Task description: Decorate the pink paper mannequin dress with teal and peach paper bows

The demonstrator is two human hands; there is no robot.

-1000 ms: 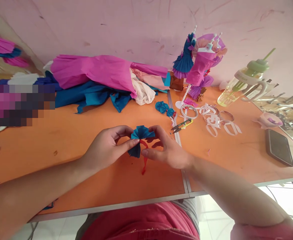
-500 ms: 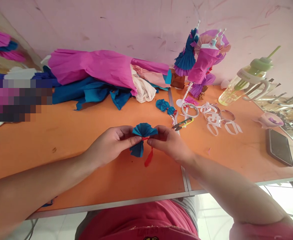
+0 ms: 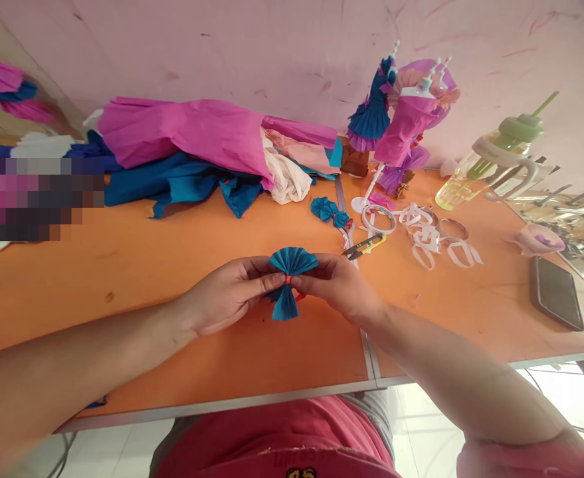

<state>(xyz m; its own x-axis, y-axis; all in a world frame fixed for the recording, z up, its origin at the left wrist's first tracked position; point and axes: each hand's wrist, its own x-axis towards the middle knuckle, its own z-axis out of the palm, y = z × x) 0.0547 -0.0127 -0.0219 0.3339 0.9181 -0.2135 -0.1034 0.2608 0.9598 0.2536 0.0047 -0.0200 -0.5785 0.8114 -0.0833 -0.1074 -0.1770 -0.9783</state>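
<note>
A blue pleated paper bow point(image 3: 293, 261) stands on end between my hands, its two fans spreading up and down from a red strip point(image 3: 288, 279) at the middle. My left hand point(image 3: 236, 292) pinches the bow near its centre, thumb against the red band. My right hand point(image 3: 339, 285) is closed on the other side, thumb and fingers at the band; part of the red strip shows under its thumb. The fingers behind the bow are hidden. Beyond my hands lie more blue bows point(image 3: 329, 212) and yellow-and-black thread snips point(image 3: 366, 246).
Pink crepe paper point(image 3: 182, 129) and blue paper point(image 3: 187, 186) pile against the wall. Small paper dresses on stands point(image 3: 406, 129), a tape roll point(image 3: 379, 219), curled white strips point(image 3: 425, 232), a bottle point(image 3: 476, 169) and a phone point(image 3: 557, 293) occupy the right side.
The bow has turned upright and shifted slightly right. The red tail that hung below my right hand is now mostly wrapped or tucked out of sight.
</note>
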